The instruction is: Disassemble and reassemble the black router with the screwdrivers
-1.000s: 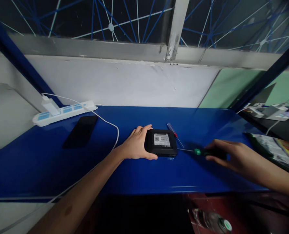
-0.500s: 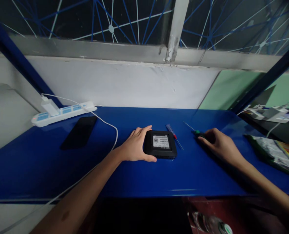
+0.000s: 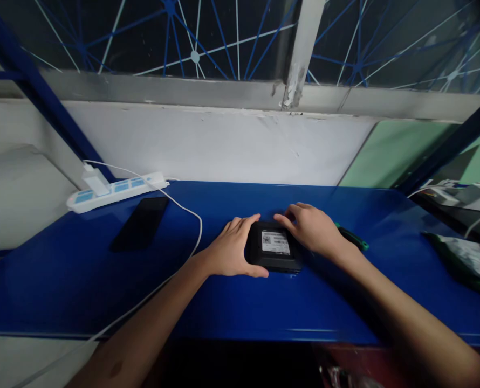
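A flat black box-shaped device point(image 3: 275, 261) with a white printed label lies on the blue table. My left hand point(image 3: 234, 248) grips its left side, thumb along the near edge and fingers at the far edge. At the device's far right corner is my right hand point(image 3: 310, 226), its fingers curled and pointing left. What lies under those fingers is hidden; the small clear-and-red screwdriver seen there earlier does not show. A green-and-black screwdriver handle point(image 3: 352, 237) rests on the table just right of my right hand, its shaft hidden behind the hand.
Left on the blue table point(image 3: 232, 307) are a black phone point(image 3: 141, 223) and a white power strip point(image 3: 118, 192) with a plugged-in charger. The charger's white cable point(image 3: 199, 226) runs past my left forearm. At the right edge lies a shiny packet point(image 3: 464, 258).
My right hand has let go of the green screwdriver and moved left to the device's far right corner, covering the clear-and-red screwdriver's place. My left hand stays on the device. The view has shifted slightly.
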Demonstrator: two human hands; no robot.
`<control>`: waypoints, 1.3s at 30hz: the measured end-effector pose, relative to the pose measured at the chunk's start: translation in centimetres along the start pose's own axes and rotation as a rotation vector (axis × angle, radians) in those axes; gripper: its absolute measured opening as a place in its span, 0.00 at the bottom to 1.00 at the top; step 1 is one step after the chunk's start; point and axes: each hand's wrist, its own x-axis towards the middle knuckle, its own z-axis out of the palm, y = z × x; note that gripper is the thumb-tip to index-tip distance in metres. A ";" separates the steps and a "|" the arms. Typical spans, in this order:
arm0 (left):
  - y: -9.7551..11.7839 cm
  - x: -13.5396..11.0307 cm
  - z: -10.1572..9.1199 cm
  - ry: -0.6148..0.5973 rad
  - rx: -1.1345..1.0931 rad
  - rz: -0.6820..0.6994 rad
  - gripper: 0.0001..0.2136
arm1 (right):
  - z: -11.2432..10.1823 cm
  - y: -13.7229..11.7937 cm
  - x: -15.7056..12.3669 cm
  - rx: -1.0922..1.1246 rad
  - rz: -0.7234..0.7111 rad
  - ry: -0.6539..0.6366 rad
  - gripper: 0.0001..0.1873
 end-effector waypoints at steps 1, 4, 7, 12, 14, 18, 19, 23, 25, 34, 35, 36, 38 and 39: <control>0.0 0.0 0.0 0.000 -0.001 0.002 0.60 | 0.3 -0.1 0.0 -0.007 0.008 -0.009 0.24; 0.0 0.0 0.0 -0.008 -0.009 -0.009 0.60 | 0.9 0.5 -0.7 0.030 -0.004 -0.030 0.25; 0.1 0.1 0.0 -0.005 -0.024 -0.020 0.60 | 0.4 1.3 -1.4 0.113 -0.067 -0.066 0.24; 0.1 0.1 0.1 0.012 -0.050 -0.018 0.61 | -1.4 1.8 -2.0 0.230 -0.158 -0.212 0.34; 0.0 0.1 0.2 0.027 -0.061 -0.005 0.61 | -1.8 1.9 -2.2 0.278 -0.165 -0.264 0.41; -0.2 0.1 0.3 0.033 -0.049 -0.008 0.61 | -2.0 2.0 -2.3 0.311 -0.158 -0.336 0.49; -0.2 0.1 0.2 0.026 -0.038 -0.014 0.62 | -2.0 2.0 -2.2 0.310 -0.156 -0.347 0.50; 0.0 0.1 0.1 0.001 -0.020 -0.036 0.62 | -1.9 1.9 -2.2 0.323 -0.186 -0.351 0.51; 0.1 0.1 -0.1 -0.001 -0.028 -0.034 0.62 | -2.0 1.6 -2.4 0.324 -0.231 -0.338 0.49; 0.4 -0.1 -0.4 -0.006 -0.066 -0.029 0.62 | -2.1 0.9 -2.9 0.305 -0.271 -0.334 0.50; 0.4 -0.1 -0.5 -0.007 -0.075 -0.026 0.62 | -2.0 0.9 -2.9 0.310 -0.270 -0.337 0.51; 0.4 -0.1 -0.6 -0.010 -0.084 -0.020 0.63 | -1.8 1.0 -2.9 0.313 -0.269 -0.338 0.51; 0.4 -0.2 -0.8 -0.020 -0.103 -0.004 0.62 | -1.6 1.1 -2.8 0.319 -0.271 -0.329 0.50; 0.4 -0.3 -0.9 -0.025 -0.110 0.004 0.61 | -1.5 1.2 -2.8 0.320 -0.273 -0.323 0.50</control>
